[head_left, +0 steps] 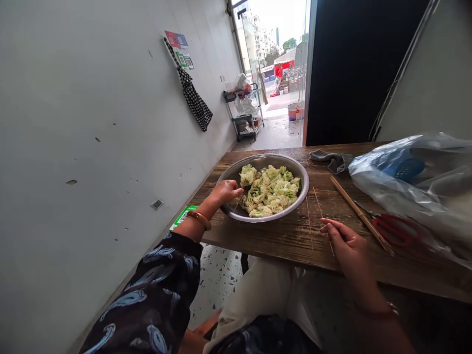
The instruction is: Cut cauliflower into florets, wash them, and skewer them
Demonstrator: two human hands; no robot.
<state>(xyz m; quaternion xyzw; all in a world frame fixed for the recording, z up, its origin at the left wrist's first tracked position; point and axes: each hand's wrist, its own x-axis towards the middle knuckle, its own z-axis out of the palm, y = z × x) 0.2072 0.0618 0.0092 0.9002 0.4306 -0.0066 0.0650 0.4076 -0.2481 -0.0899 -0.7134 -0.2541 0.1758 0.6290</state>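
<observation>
A steel bowl (pixel 304 189) holding cauliflower florets (pixel 275 191) stands on the wooden table. At the bowl's left side, my left hand (pixel 229 191) reaches over the rim with its fingers curled closed; what they hold, if anything, is hidden. To the right of the bowl, my right hand (pixel 342 238) pinches a thin wooden skewer (pixel 317 200) between thumb and fingers, low over the table's front part. Another skewer (pixel 309 223) lies on the wood between the bowl and this hand.
A bundle of sticks (pixel 354 209) and red-handled scissors (pixel 396 229) lie on the table's right. Behind them are a clear plastic bag (pixel 416 172) and a grey cloth (pixel 332 160). A white wall (pixel 92 162) runs along the left; a trolley (pixel 245 110) stands near the doorway.
</observation>
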